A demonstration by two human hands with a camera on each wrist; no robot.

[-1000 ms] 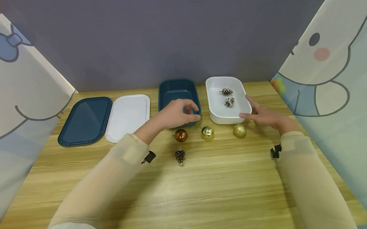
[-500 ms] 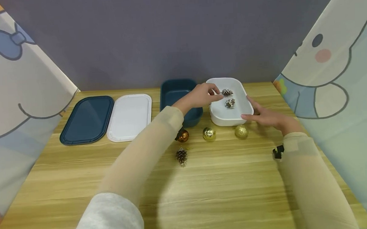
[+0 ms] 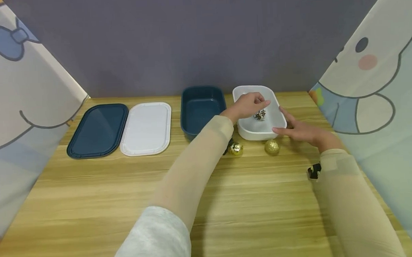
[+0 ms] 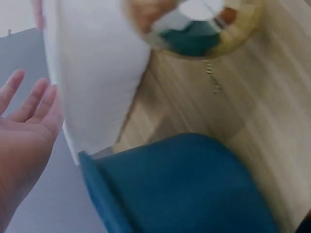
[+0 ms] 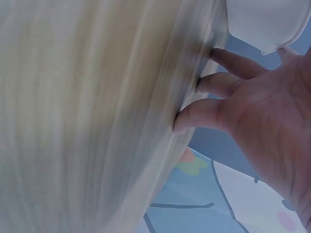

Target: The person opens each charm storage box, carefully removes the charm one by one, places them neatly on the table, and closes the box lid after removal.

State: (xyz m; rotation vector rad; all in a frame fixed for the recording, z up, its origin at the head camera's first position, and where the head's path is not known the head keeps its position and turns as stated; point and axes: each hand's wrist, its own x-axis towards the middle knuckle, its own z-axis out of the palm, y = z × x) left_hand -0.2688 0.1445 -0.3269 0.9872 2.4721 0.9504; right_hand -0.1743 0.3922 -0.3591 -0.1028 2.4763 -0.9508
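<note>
My left hand (image 3: pixel 247 105) hovers over the white container (image 3: pixel 254 136), fingers loosely bent in the head view. A frosted pine cone (image 3: pixel 260 115) lies inside, just below the fingertips; the hand covers the second one. The left wrist view shows the left hand's fingers (image 4: pixel 39 102) spread, with nothing visible in them. My right hand (image 3: pixel 298 133) touches the container's right side, its thumb at the front corner. In the right wrist view, its fairly straight fingers (image 5: pixel 204 115) rest on the table. In front are a shiny gold ball (image 3: pixel 236 148) and a glittery gold ball (image 3: pixel 272 147).
A dark blue container (image 3: pixel 205 106) stands left of the white one. Farther left lie a white lid (image 3: pixel 146 128) and a dark blue lid (image 3: pixel 97 130). A grey wall (image 3: pixel 203 41) rises behind the wooden table (image 3: pixel 93 208). The left forearm crosses over the table.
My left hand has moved right, from above the blue container to inside the white one's outline. Its arm now hides the copper ball and the brown pine cone. The right hand stays put.
</note>
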